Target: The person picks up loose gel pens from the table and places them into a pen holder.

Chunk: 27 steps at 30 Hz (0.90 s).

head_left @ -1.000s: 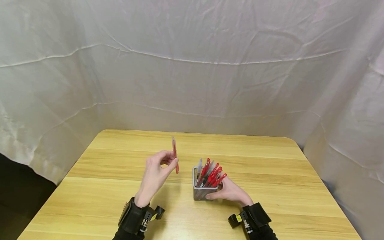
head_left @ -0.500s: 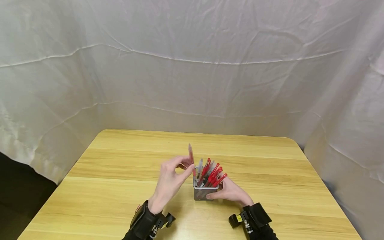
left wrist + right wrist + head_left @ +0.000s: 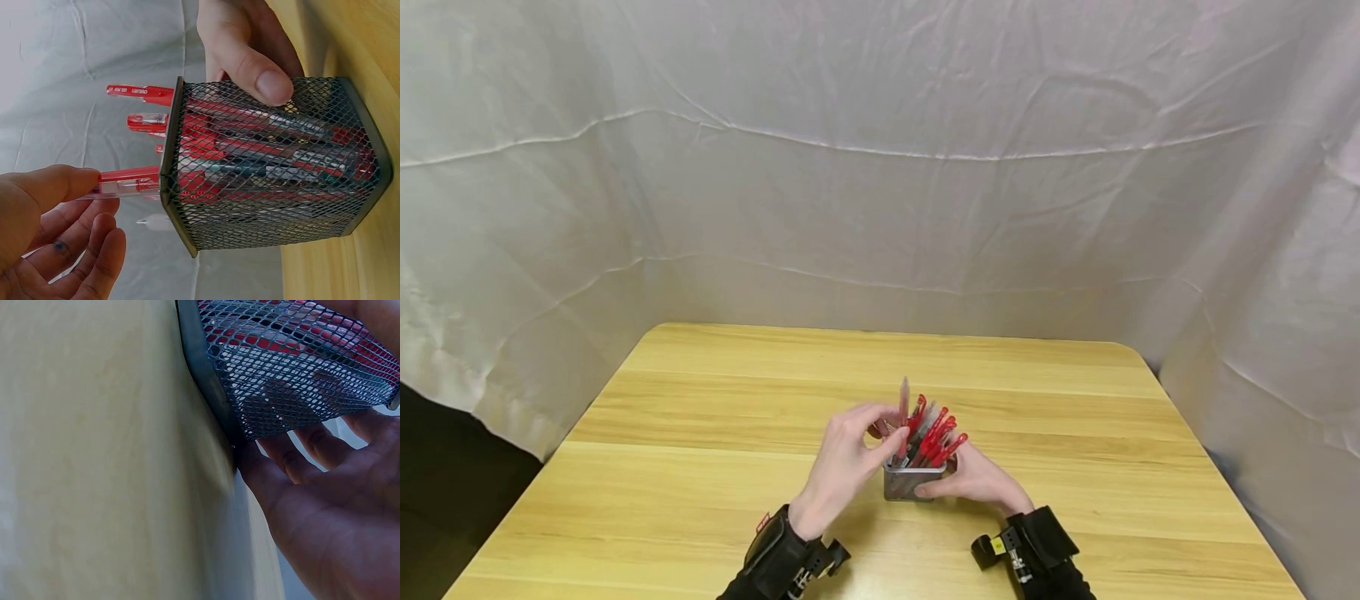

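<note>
My left hand [image 3: 842, 458] pinches a clear and red pen [image 3: 904, 398] between thumb and fingers. In the left wrist view that pen [image 3: 128, 182] stands upright, its lower part past the rim of a dark wire-mesh pen holder [image 3: 281, 212]. Several red-capped pens [image 3: 936, 433] and a few clear ones lean inside the holder. My right hand [image 3: 981, 479] grips the holder's right side, thumb on the front wall. Seen from the right wrist, the fingers of the right hand [image 3: 337, 500] curl along the mesh behind. The holder's base rests on the table.
A light wooden table [image 3: 700, 400] lies under both hands, with a far edge and rounded corners. Pale grey cloth [image 3: 880, 208] hangs behind it and on both sides. Wrist-worn cameras sit on both black cuffs [image 3: 1041, 542].
My left hand has moved right, carrying the pen from the left of the holder to over it and down past its rim. The right hand and the holder have stayed put.
</note>
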Each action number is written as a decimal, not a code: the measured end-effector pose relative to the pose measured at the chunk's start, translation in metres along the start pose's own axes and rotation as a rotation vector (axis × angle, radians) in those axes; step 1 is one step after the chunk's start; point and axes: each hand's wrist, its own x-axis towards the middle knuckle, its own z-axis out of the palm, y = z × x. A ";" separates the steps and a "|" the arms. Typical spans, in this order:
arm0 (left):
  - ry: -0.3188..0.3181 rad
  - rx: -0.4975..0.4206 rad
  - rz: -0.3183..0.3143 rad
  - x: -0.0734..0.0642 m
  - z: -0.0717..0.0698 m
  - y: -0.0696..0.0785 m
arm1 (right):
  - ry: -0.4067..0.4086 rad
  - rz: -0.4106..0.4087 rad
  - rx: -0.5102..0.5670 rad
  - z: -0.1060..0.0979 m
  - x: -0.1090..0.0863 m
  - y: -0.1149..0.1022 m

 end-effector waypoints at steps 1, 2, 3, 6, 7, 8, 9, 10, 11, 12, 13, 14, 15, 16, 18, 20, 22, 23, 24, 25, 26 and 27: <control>-0.013 0.008 -0.003 0.000 0.001 0.000 | 0.001 -0.001 0.002 0.000 0.000 0.000; -0.032 0.019 -0.010 -0.001 0.002 -0.001 | 0.002 -0.002 0.004 0.000 0.000 0.000; -0.055 0.034 -0.017 -0.001 0.002 -0.001 | 0.002 -0.005 0.006 0.000 0.000 0.000; -0.136 0.077 -0.053 -0.001 0.003 -0.002 | -0.003 -0.023 0.010 0.000 0.000 0.001; -0.159 0.088 -0.066 -0.001 0.003 -0.002 | -0.005 -0.028 0.012 0.000 0.000 0.000; -0.176 0.092 -0.084 -0.001 0.003 -0.002 | -0.007 -0.029 0.015 0.000 0.000 0.001; -0.187 0.089 -0.099 0.000 0.002 -0.002 | -0.009 -0.032 0.018 0.000 0.000 0.000; -0.187 0.082 -0.113 0.000 0.001 -0.002 | -0.010 -0.034 0.019 0.000 0.001 0.000; -0.184 0.074 -0.121 0.000 0.000 -0.003 | -0.011 -0.035 0.020 0.000 0.001 0.000; -0.175 0.064 -0.128 0.001 -0.001 -0.004 | -0.010 -0.032 0.020 0.000 0.001 0.000; -0.162 0.057 -0.133 0.001 -0.002 -0.005 | -0.008 -0.029 0.016 0.000 0.001 0.000; -0.148 0.051 -0.137 0.002 -0.004 -0.005 | -0.009 -0.028 0.015 -0.001 0.001 0.000; -0.134 0.048 -0.142 0.002 -0.006 -0.007 | -0.010 -0.030 0.011 -0.001 0.001 0.000; -0.114 0.048 -0.146 0.002 -0.007 -0.008 | -0.009 -0.029 0.008 -0.001 0.001 0.001; -0.080 0.048 -0.159 0.003 -0.011 -0.011 | -0.012 -0.033 0.009 -0.001 0.002 0.001; -0.048 0.052 -0.173 0.004 -0.014 -0.015 | -0.011 -0.035 0.005 -0.001 0.001 0.001; -0.026 0.058 -0.184 0.005 -0.017 -0.019 | -0.006 -0.031 0.003 -0.001 0.001 0.001; -0.020 0.062 -0.190 0.005 -0.018 -0.022 | -0.005 -0.028 0.000 -0.001 0.000 0.001; -0.015 0.067 -0.195 0.005 -0.019 -0.025 | -0.003 -0.023 -0.001 -0.002 0.000 0.001; -0.013 0.072 -0.201 0.005 -0.020 -0.027 | -0.002 -0.017 -0.003 -0.002 -0.001 0.001; -0.013 0.076 -0.207 0.005 -0.020 -0.030 | -0.001 -0.010 -0.006 -0.002 -0.002 0.001; -0.013 0.082 -0.214 0.005 -0.021 -0.032 | 0.002 -0.001 -0.006 -0.002 -0.002 0.001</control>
